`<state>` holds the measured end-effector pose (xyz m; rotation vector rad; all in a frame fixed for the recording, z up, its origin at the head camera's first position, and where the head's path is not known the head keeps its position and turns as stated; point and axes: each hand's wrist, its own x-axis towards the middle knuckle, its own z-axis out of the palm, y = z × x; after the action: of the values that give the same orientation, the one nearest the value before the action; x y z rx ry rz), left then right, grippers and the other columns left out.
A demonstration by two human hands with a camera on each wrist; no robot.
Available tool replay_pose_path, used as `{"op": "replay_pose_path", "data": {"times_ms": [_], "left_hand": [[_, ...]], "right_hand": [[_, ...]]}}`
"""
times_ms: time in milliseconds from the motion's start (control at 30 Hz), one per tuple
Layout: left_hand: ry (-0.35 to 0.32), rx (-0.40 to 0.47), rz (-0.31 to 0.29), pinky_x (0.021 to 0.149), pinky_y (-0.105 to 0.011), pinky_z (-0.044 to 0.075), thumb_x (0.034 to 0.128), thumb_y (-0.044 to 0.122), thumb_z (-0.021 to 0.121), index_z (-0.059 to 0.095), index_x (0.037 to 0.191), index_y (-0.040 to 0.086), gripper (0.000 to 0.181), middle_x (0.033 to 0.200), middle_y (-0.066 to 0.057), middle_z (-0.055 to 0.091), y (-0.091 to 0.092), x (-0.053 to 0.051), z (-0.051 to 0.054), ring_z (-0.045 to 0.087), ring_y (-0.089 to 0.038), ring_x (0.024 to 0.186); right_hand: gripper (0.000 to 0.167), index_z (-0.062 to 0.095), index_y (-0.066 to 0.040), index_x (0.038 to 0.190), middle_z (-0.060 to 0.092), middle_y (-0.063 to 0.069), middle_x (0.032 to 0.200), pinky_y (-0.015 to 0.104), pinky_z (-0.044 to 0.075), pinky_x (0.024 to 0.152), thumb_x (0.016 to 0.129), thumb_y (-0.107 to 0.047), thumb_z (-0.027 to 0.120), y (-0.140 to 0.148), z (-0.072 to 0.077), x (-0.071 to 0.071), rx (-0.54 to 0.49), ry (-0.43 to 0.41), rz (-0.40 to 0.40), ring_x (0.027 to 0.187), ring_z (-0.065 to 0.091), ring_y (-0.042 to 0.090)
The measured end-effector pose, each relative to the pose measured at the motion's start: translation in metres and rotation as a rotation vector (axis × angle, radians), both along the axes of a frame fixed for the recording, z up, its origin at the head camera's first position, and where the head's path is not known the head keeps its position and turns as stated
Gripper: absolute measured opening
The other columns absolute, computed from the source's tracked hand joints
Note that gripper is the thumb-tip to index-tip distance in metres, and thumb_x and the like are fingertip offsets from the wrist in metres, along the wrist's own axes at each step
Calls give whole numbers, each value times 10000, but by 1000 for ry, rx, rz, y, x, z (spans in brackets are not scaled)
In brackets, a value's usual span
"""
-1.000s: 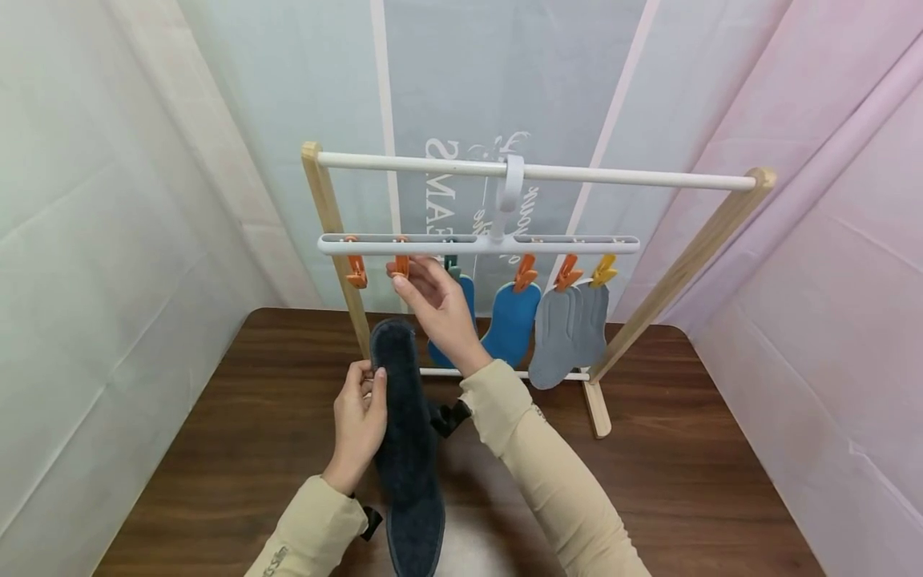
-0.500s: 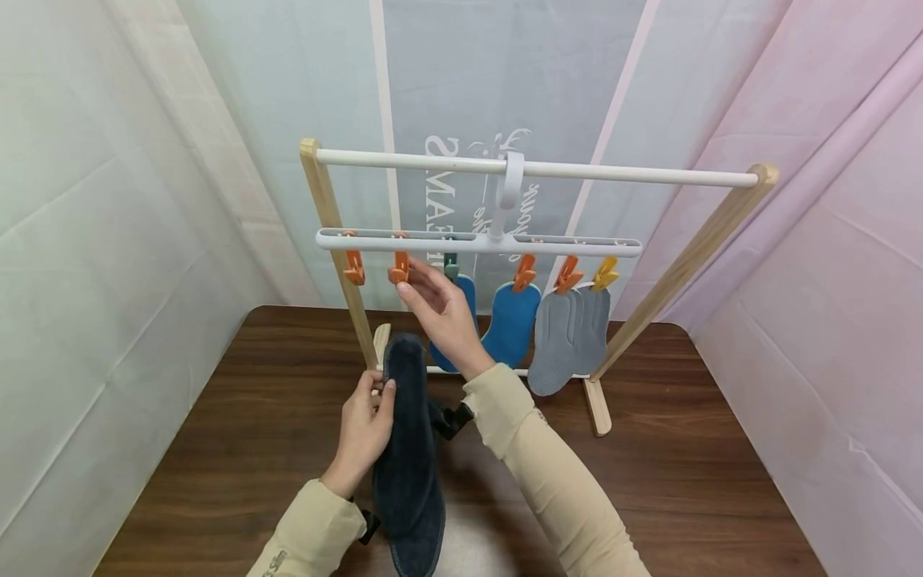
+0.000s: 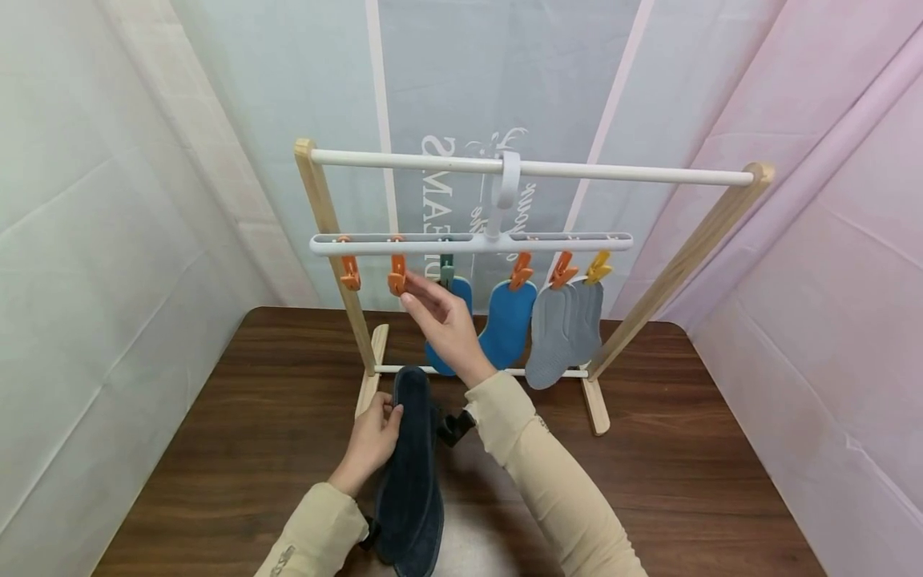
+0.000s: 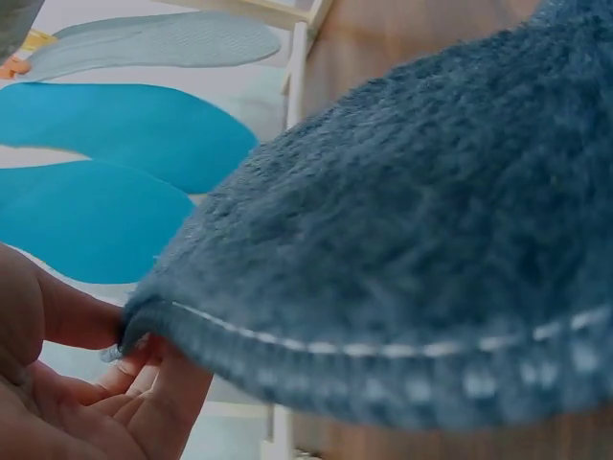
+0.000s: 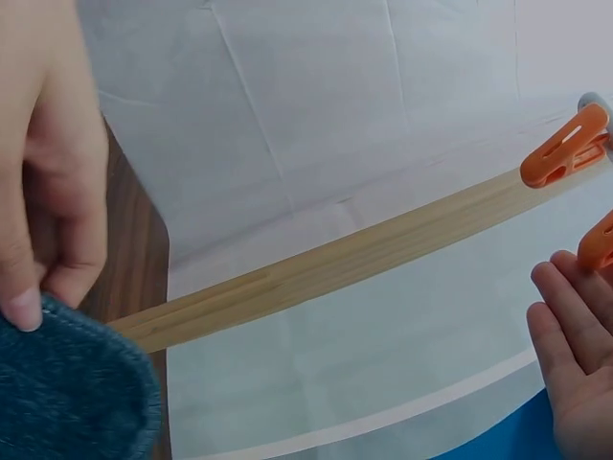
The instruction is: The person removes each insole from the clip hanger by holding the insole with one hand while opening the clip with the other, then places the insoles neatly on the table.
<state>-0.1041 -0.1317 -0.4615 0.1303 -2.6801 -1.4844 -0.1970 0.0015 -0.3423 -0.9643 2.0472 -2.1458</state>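
Note:
My left hand (image 3: 371,441) pinches the edge of a fuzzy dark blue insole (image 3: 411,465) between thumb and fingers. In the left wrist view its plush surface and a white stitched line fill much of the picture. A second dark insole edge (image 3: 430,541) shows beneath it at the lower end. My right hand (image 3: 454,328) is raised to the hanger, its fairly straight fingers at the lower end of an orange clip (image 3: 397,275). Another orange clip (image 3: 349,275) hangs to the left, with nothing in it. The clips are fixed along a white hanger bar (image 3: 418,244).
Blue insoles (image 3: 507,320) and grey insoles (image 3: 551,336) hang from green, orange and yellow clips at the middle and right. The hanger hooks over the white rod (image 3: 620,171) of a wooden rack (image 3: 678,276), which stands on a brown table (image 3: 685,481).
My left hand has moved down and slightly right with the dark insole, away from the hanger. My right hand has come down a little, its fingers shifting towards the clip's lower end.

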Motion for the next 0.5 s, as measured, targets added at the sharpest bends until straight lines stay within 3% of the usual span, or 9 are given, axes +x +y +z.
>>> {"op": "replay_pose_path", "data": {"times_ms": [233, 500], "left_hand": [[-110, 56, -8, 627, -309, 456, 1004, 100, 467, 484, 1172, -71, 240, 1008, -208, 620, 0, -3, -7, 554, -185, 734], [-132, 27, -8, 681, -343, 463, 987, 72, 480, 491, 1158, -83, 231, 983, -205, 638, 0, -9, -11, 546, -209, 759]], "right_hand": [[444, 415, -26, 1433, 508, 208, 1379, 322, 414, 1074, 1007, -119, 496, 2, -5, 0, 9, 12, 16, 1284, 496, 303], [425, 422, -29, 1429, 518, 212, 1367, 318, 393, 1092, 1018, -126, 471, 3, -11, -1, -24, 38, 51, 1290, 493, 287]]}}
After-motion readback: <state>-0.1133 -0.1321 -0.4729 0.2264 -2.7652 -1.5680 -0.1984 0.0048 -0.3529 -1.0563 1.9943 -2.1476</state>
